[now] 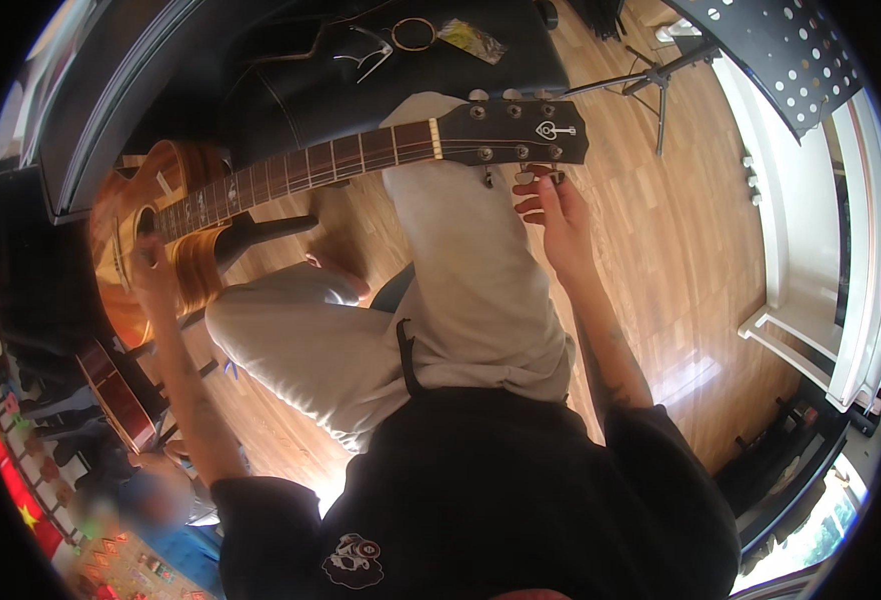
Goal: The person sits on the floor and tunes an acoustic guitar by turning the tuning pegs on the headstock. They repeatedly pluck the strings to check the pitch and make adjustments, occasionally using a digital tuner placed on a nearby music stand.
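Right hand (567,218), at the headstock end: fingers curled in, thumb against the lower-edge tuning pegs (526,178); whether a peg is actually pinched cannot be told.

Left hand (157,272), at the left of the frame: blurred, over the strings beside the sound hole (147,224); whether its fingers are closed cannot be told.

Acoustic guitar (193,275), one: amber-brown body at left, neck slanting up to the upper centre, black headstock (511,133) to the right of it; three pegs along the upper edge, three along the lower; pale nut where neck and headstock meet.

Clothing of the person: pale trousers (481,240), centre, one knee behind the headstock end of the neck; black shirt (521,480), lower centre, with a small printed emblem (353,560).

Black padded seat (311,100), upper centre: bears a silver, thin-armed item (369,56), a thin ring (414,34) and a clear packet with yellowish contents (473,42).

Music stand (786,60), upper right: black, perforated desk; tripod legs on wood floor (691,220).

White frame (806,335), right edge.

Second guitar (119,395), lower left: reddish-brown, partly shown. Below it, another person in blue (166,520), blurred; farther left, red banner (23,490) with a yellow star.
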The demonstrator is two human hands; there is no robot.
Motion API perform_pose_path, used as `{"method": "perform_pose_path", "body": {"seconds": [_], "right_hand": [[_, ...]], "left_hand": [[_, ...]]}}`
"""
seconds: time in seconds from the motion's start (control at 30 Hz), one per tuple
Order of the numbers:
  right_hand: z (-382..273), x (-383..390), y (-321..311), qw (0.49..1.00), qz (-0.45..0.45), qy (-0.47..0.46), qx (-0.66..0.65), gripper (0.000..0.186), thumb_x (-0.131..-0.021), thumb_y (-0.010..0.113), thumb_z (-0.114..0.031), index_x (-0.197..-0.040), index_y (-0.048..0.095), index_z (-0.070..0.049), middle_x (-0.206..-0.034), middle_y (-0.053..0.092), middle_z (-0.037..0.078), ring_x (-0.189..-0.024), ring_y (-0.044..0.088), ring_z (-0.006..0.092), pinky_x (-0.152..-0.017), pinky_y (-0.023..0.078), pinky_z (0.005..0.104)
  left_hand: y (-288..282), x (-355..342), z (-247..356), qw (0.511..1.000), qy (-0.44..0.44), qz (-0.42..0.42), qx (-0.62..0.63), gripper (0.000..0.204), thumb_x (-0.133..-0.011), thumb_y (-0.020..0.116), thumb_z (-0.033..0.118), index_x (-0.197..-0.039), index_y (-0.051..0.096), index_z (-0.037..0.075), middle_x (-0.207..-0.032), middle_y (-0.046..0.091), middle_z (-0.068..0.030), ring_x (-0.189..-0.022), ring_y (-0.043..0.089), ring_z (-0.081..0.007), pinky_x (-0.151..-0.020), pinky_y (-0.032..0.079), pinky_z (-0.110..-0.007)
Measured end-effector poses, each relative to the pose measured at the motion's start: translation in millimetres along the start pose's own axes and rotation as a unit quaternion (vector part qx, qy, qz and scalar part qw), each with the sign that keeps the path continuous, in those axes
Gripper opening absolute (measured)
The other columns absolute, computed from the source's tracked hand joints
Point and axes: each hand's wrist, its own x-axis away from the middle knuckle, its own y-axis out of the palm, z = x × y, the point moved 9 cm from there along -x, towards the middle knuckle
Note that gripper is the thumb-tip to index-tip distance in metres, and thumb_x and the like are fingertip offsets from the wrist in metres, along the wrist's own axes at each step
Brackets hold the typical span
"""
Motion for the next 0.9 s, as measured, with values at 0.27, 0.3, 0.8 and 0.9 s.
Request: {"method": "perform_pose_path", "body": {"seconds": [0.27,0.3,0.8,0.9], "right_hand": [[4.2,-6.2,-16.3,1.000,0.015,0.002,-0.005,0.031,-0.106,0.054,-0.027,-0.110,0.066,0.002,-0.091,0.071,0.009,-0.079,0.066,0.0139,-0.073,0.051,0.0282],[5.2,-6.4,-18.7,1.000,0.021,-0.001,0.000,0.031,-0.106,0.055,-0.027,-0.109,0.066,0.002,-0.089,0.071,0.009,-0.078,0.066,0.0141,-0.072,0.051,0.0282],[18.0,-7.0,-23.4,0.999,0.029,0.026,-0.035,0.032,-0.107,0.055,-0.031,-0.116,0.064,-0.002,-0.091,0.070,0.005,-0.078,0.065,0.0123,-0.072,0.052,0.0259],[17.4,-10.3,-19.4,0.988,0.029,0.061,-0.137,0.040,-0.108,0.050,-0.039,-0.126,0.059,-0.005,-0.101,0.069,0.008,-0.084,0.065,0.0141,-0.076,0.053,0.0284]], "left_hand": [[22.9,16.2,211.6,0.995,0.096,-0.015,0.009,0.021,-0.096,0.067,0.013,-0.101,0.072,-0.006,-0.116,0.069,-0.0178,-0.107,0.068,-0.0343,-0.088,0.054,-0.039],[25.0,15.2,232.3,0.992,0.125,-0.016,0.008,0.018,-0.094,0.069,0.012,-0.100,0.072,-0.005,-0.114,0.070,-0.0168,-0.106,0.068,-0.0338,-0.088,0.054,-0.039],[56.9,-0.2,297.8,0.964,0.227,-0.135,0.020,0.008,-0.089,0.059,-0.002,-0.095,0.064,0.001,-0.105,0.063,-0.0101,-0.097,0.060,-0.0358,-0.087,0.048,-0.046],[52.3,-0.5,284.9,0.958,0.257,-0.097,0.077,0.010,-0.089,0.060,0.001,-0.098,0.063,0.002,-0.104,0.062,-0.0110,-0.097,0.060,-0.0362,-0.087,0.049,-0.046]]}}
